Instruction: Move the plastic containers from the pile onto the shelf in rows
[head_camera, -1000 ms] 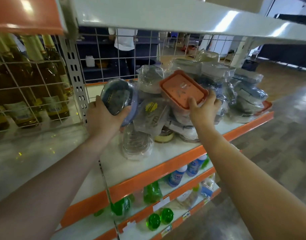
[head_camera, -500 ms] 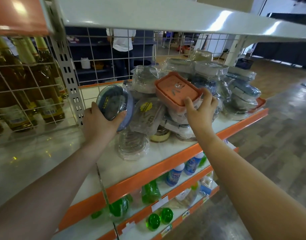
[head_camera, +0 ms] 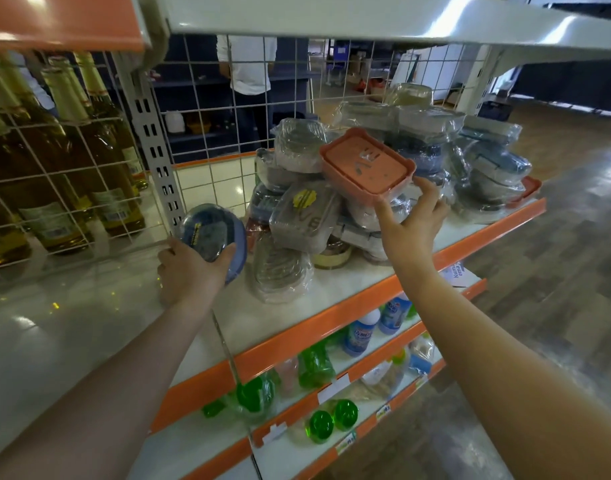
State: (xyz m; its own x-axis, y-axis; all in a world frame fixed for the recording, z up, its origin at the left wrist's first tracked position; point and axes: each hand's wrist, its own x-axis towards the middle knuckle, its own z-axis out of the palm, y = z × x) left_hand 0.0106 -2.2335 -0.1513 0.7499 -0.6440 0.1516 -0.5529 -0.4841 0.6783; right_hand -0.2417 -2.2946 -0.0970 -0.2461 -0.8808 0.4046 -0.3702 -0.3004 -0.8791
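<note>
Blue round container [head_camera: 214, 233], one, clasped in my left hand [head_camera: 189, 275] at the shelf [head_camera: 283, 317] edge. Orange-lidded container [head_camera: 366, 166], one, gripped by my right hand [head_camera: 411, 223] atop the wrapped pile [head_camera: 428, 147].

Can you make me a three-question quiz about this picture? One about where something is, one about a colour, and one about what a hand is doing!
1. Where are the glass bottles?
A. behind the wire grid on the left
B. on the floor
C. on top of the pile

2. What colour is the lid by the right hand?
A. green
B. orange
C. black

3. What is the left hand doing?
A. hanging empty
B. holding a round blue container
C. pointing at the floor

Answers: 1 A, the bottles stand behind the grid. 2 B, the lid is orange. 3 B, its fingers wrap around the container.
</note>
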